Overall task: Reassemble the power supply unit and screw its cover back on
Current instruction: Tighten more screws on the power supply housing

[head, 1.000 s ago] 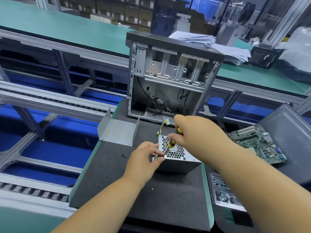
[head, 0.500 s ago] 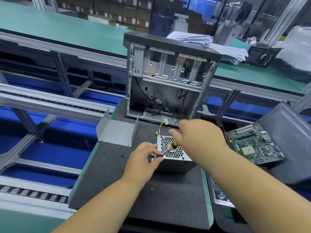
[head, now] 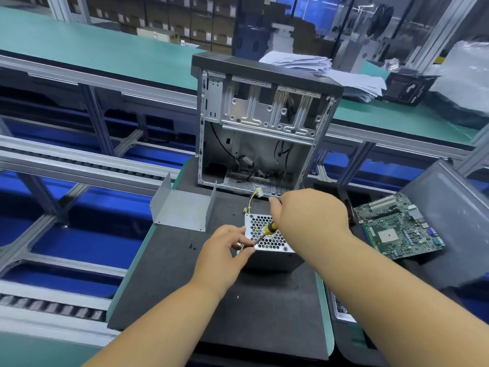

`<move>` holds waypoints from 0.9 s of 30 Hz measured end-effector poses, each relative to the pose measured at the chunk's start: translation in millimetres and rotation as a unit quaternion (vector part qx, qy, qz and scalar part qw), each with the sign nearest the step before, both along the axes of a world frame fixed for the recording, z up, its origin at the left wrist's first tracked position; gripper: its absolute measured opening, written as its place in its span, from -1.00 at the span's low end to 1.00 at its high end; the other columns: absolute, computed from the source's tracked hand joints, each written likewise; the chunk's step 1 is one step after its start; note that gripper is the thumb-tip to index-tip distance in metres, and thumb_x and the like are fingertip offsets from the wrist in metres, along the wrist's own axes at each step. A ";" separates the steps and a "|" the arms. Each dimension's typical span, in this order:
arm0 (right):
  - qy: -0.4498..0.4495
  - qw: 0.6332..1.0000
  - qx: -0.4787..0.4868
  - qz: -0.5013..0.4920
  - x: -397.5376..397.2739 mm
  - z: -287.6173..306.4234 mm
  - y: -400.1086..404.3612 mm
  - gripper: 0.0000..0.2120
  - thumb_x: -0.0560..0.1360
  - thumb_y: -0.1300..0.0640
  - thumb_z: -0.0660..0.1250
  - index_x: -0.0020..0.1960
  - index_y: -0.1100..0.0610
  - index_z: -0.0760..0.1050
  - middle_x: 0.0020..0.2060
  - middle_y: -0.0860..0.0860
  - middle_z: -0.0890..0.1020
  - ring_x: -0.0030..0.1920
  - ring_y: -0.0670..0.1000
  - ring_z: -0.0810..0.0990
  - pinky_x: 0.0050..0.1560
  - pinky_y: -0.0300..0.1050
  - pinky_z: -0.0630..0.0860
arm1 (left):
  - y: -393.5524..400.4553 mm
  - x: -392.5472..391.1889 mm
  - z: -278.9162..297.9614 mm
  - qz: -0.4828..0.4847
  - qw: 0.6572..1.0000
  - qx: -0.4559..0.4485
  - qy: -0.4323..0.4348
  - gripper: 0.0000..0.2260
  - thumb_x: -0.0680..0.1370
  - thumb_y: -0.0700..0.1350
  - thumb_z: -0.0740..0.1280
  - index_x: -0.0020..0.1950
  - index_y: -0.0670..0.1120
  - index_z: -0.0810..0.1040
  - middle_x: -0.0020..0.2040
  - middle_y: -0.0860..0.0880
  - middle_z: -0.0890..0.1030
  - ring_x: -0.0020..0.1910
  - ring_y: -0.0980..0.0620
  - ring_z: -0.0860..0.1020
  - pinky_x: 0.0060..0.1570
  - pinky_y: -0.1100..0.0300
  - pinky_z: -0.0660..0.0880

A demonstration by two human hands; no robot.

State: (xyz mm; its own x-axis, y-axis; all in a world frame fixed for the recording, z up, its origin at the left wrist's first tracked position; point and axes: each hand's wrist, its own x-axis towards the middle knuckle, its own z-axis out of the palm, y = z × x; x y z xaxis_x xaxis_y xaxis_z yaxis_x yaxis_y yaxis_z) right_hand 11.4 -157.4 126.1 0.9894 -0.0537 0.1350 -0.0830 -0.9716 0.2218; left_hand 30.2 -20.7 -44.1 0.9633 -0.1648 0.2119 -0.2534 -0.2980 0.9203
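The power supply unit [head: 275, 241] is a grey metal box with a honeycomb grille on top, lying on the dark foam mat [head: 169, 287]. My right hand [head: 309, 213] grips a yellow-handled screwdriver [head: 267, 231], its tip angled down at the unit's near left corner. My left hand [head: 225, 250] pinches at that same corner, beside the tip. A yellow-wired connector [head: 255, 194] trails from the unit's far side. The bent U-shaped metal cover [head: 182, 207] lies apart to the left.
An open computer case [head: 262, 128] stands upright behind the unit. A green motherboard [head: 397, 226] rests on a grey panel [head: 455, 207] at the right. Small black screws [head: 192, 246] lie on the mat to the left. Conveyor rails run along the left.
My right hand has shifted slightly, tilting the screwdriver lower toward the unit's corner. My left hand stays pinched at the same corner. The view has drifted a little.
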 end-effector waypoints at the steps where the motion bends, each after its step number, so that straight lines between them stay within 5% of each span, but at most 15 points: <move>1: -0.004 1.000 0.002 -0.009 0.1 -1.9 0.7 -0.52 0.66 -0.17 -0.05 -0.29 0.07 0.34 -0.42 -0.02 0.35 -0.40 0.05 0.34 -0.45 -0.18 0.17 | 0.0 -0.3 0.0 0.000 1.000 0.001 -0.001 -0.82 0.45 -0.17 0.51 -0.19 0.13 0.65 0.04 0.22 0.56 0.02 0.18 0.60 0.05 0.30 0.51; 4: 0.025 0.995 0.093 0.029 -2.3 0.5 -1.9 -0.66 0.61 -0.20 0.06 -0.14 0.04 0.32 -0.34 -0.07 0.36 -0.27 0.05 0.42 -0.35 -0.11 0.28 | 0.0 -1.4 0.6 0.001 1.000 -0.002 -0.001 -0.83 0.45 -0.17 0.51 -0.20 0.12 0.65 0.04 0.21 0.56 0.02 0.16 0.60 0.05 0.32 0.49; 7: 0.069 0.972 0.192 0.115 -7.6 10.9 -4.6 -0.87 0.51 -0.01 0.23 -0.07 0.00 0.31 -0.22 -0.12 0.40 -0.24 -0.02 0.43 -0.33 -0.10 0.28 | 0.3 -1.2 1.5 0.002 1.000 0.000 0.000 -0.82 0.44 -0.18 0.51 -0.21 0.12 0.64 0.03 0.21 0.56 0.02 0.16 0.60 0.04 0.32 0.50; 10: 0.047 0.981 0.135 0.130 -9.0 14.1 -2.8 -0.75 0.54 -0.07 0.28 -0.17 0.01 0.27 -0.29 -0.11 0.36 -0.26 0.01 0.41 -0.35 -0.10 0.26 | -0.1 -2.1 2.0 0.005 1.000 0.000 0.003 -0.81 0.44 -0.18 0.51 -0.21 0.13 0.64 0.05 0.23 0.57 -0.03 0.16 0.60 0.02 0.35 0.49; 16: 0.021 0.999 -0.002 -0.032 -1.0 4.9 5.1 -0.42 0.60 -0.33 -0.08 -0.35 0.08 0.28 -0.44 -0.02 0.40 -0.47 0.00 0.33 -0.46 -0.21 0.22 | 0.4 -5.0 1.8 0.008 1.000 0.010 0.001 -0.82 0.43 -0.17 0.52 -0.20 0.12 0.65 0.04 0.29 0.55 -0.07 0.15 0.60 -0.03 0.47 0.43; 19: 0.025 0.998 0.065 0.007 -4.4 3.0 1.2 -0.54 0.59 -0.30 0.01 -0.24 0.06 0.28 -0.34 -0.05 0.41 -0.37 0.00 0.37 -0.41 -0.14 0.23 | 0.9 -6.6 2.1 0.007 1.000 0.010 -0.002 -0.83 0.43 -0.17 0.52 -0.19 0.11 0.65 0.06 0.32 0.54 -0.14 0.11 0.59 -0.04 0.45 0.44; 22: 0.055 0.974 0.188 0.113 -11.5 6.7 -0.8 -0.87 0.55 -0.01 0.18 -0.01 0.04 0.34 -0.16 -0.05 0.47 -0.22 0.03 0.45 -0.30 -0.06 0.33 | 1.0 -7.6 2.5 0.007 1.000 0.007 -0.001 -0.83 0.43 -0.17 0.52 -0.20 0.11 0.65 0.06 0.33 0.53 -0.15 0.11 0.58 -0.05 0.46 0.43; 27: -0.012 0.994 0.060 0.092 -17.5 -5.6 0.7 -0.76 0.65 -0.12 0.06 0.01 0.03 0.32 -0.29 -0.05 0.52 -0.27 0.08 0.49 -0.34 -0.10 0.36 | 0.8 -7.6 2.0 0.006 1.000 -0.002 0.003 -0.83 0.43 -0.18 0.52 -0.19 0.11 0.66 0.06 0.33 0.54 -0.13 0.12 0.59 -0.03 0.43 0.46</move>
State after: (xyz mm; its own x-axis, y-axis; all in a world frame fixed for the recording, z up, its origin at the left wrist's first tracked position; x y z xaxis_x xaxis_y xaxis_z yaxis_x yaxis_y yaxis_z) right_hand -6.2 -156.7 120.5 0.9807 0.1102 0.1618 0.0942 -0.9901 0.1040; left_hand 22.5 -19.9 -42.1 0.9667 -0.1522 0.2059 -0.2435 -0.2973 0.9232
